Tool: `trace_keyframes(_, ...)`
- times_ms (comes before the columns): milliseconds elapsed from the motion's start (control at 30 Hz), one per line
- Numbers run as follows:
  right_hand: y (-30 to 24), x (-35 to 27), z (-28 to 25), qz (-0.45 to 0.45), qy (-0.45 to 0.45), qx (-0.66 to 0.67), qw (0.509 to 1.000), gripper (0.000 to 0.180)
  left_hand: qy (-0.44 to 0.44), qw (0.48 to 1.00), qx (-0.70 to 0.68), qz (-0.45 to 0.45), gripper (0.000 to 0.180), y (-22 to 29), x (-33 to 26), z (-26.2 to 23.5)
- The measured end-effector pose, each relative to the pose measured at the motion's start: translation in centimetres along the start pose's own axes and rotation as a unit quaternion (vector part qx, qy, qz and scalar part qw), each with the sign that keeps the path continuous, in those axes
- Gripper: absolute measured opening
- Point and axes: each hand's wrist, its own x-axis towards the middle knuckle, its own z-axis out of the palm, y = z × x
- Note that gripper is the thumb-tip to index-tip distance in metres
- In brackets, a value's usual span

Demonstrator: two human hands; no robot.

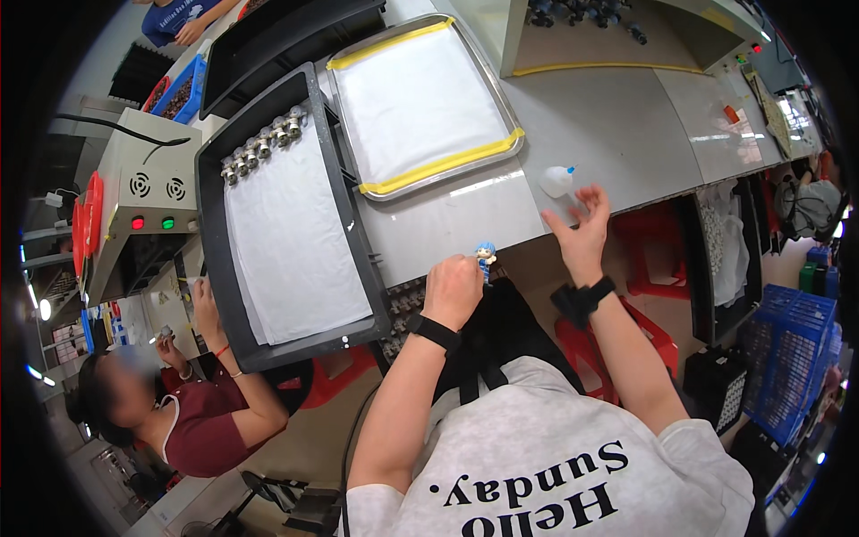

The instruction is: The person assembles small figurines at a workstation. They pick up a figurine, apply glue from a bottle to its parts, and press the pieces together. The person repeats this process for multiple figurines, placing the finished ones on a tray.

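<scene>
A small figurine (486, 254) with blue hair and a blue outfit is gripped in my left hand (454, 288), just off the table's near edge. My right hand (583, 225) is raised with its fingers spread and nothing in them. Close beyond its fingertips, on the grey tabletop, is a small white squeeze bottle (557, 182) with a blue tip. The bottle appears tilted, and I cannot see my fingers touching it.
Left of me lies a black tray (362, 242) with white paper and a row of small figures (259, 146). Beyond is a metal tray (519, 134), paper-lined with yellow tape. A grey box (148, 183) with lit buttons stands left. A co-worker (215, 403) sits at the left.
</scene>
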Motion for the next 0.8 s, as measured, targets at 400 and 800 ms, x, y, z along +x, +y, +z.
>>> trace_keyframes(400, 0.8, 4.1, 0.2, 0.061, -0.167, 0.127, 0.976, 0.028, -0.021, 0.999, 0.031, 0.023, 0.016, -0.2, 0.4, -0.1)
trace_keyframes(800, -2.3, 1.1, -3.7, 0.152, -0.331, 0.178, 0.914, 0.042, -0.042, 0.996, 0.05, 0.068, 0.015, -0.3, 1.2, -0.8)
